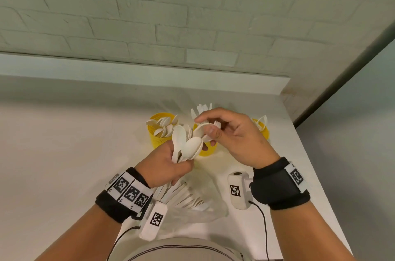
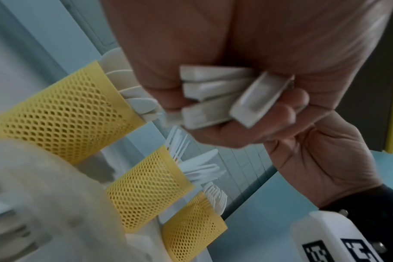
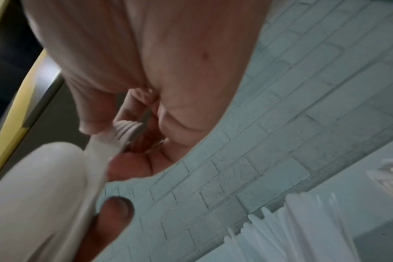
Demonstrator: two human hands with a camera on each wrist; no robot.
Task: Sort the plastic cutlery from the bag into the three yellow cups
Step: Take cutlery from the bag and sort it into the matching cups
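Plastic cutlery (image 1: pixel 186 147): a fanned bunch of white spoons sits in your left hand (image 1: pixel 168 164), held up in front of the three yellow cups. Your left fingers curl round the bunched handles; the left wrist view shows the handle ends (image 2: pixel 215 99) stacked in the closed fist. That leaves the bowls splayed upward, likely so single pieces can be picked off.

Your right hand (image 1: pixel 233 136) works at the top of the fan. Thumb and forefinger pinch a spoon bowl (image 1: pixel 202 130), and fork tines (image 3: pixel 126 127) show tucked inside the curled fingers, so that grip seems to carry more than one kind at once. My read: you are pulling pieces apart by type before dropping them.

Cups, all mesh-walled, standing in a row on the white surface (image 1: pixel 64 154):
- left cup (image 1: pixel 159 139): spoons, bowls up.
- middle cup (image 1: pixel 206 150): directly behind your hands; knives and forks show together in the left wrist view, so possibly mixed.
- right cup (image 1: pixel 264 130): forks, mostly hidden by your right hand.

Nearer you, the clear bag (image 1: pixel 198 207) lies flat on the surface with more white cutlery inside. Sorting looks well along but unfinished.
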